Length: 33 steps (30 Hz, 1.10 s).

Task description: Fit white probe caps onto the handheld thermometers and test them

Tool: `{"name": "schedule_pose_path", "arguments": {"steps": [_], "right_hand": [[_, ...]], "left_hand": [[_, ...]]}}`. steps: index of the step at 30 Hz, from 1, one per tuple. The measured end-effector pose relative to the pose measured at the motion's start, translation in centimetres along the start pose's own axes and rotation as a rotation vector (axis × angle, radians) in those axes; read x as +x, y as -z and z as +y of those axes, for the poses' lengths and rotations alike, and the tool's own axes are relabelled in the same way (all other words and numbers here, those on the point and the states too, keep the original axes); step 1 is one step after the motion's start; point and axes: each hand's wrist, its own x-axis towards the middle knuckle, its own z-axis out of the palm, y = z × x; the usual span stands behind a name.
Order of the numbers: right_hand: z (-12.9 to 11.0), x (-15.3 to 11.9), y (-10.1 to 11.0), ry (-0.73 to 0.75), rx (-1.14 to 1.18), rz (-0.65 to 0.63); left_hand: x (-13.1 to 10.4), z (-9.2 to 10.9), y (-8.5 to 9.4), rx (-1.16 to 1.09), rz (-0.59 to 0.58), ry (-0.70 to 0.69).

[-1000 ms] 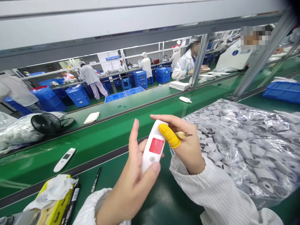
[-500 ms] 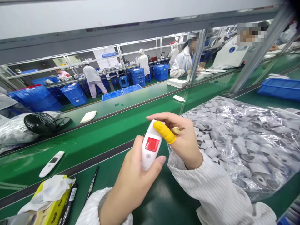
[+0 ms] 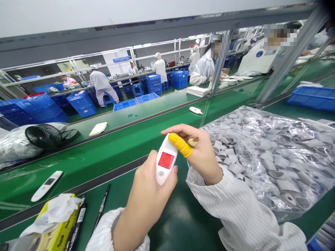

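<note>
A white handheld thermometer (image 3: 162, 177) with a red film over its screen is held upright and slightly tilted between both hands. My left hand (image 3: 148, 195) wraps its lower part, thumb along the right side. My right hand (image 3: 201, 153) grips the upper end, its thumb in a yellow finger cot (image 3: 180, 144) pressed on the front and its index finger reaching behind the top. Some small pale yellow and brown thing (image 3: 192, 142) shows among my right fingers; I cannot make out its kind.
To the right lies a clear bag of grey curved plastic parts (image 3: 285, 167). The green conveyor belt (image 3: 123, 144) carries white thermometers (image 3: 47, 186). Lower left are a yellow box (image 3: 62, 230) with a white cloth and a black pen (image 3: 101, 209). A black fan (image 3: 43, 136) stands beyond.
The thermometers on the belt have moved left. Both hands have shifted slightly left with the held thermometer, and my left thumb has drawn in closer along its side. A background worker has lowered towards a stool.
</note>
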Motion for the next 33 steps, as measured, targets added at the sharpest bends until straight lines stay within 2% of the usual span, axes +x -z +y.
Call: {"name": "schedule_pose_path", "arguments": {"steps": [6,17,23,25,29,31,33], "right_hand": [[0.1,0.0,0.0,-0.015,-0.012,-0.007],[0.4,0.2,0.2,-0.01,0.022,-0.013],[0.3,0.3,0.3,-0.017,0.032,-0.011],[0.3,0.3,0.4,-0.024,0.033,0.004],[0.7,0.5,0.9,-0.072,0.06,0.022],[1.1,0.7,1.4,-0.067,0.094,0.005],[1.6,1.2,2.2,-0.008,0.158,-0.036]], "left_hand": [[0.1,-0.1,-0.2,-0.061,0.019,0.032],[0.0,-0.4,-0.2,0.102,-0.044,-0.017],[0.4,-0.9,-0.6,0.085,-0.06,-0.009],[0.3,-1.0,-0.2,-0.027,-0.16,0.028],[-0.1,-0.8,1.1,-0.435,-0.503,0.104],[-0.3,-0.6,1.7,-0.548,-0.596,0.118],[-0.4,-0.4,2.0,-0.584,-0.632,0.101]]}}
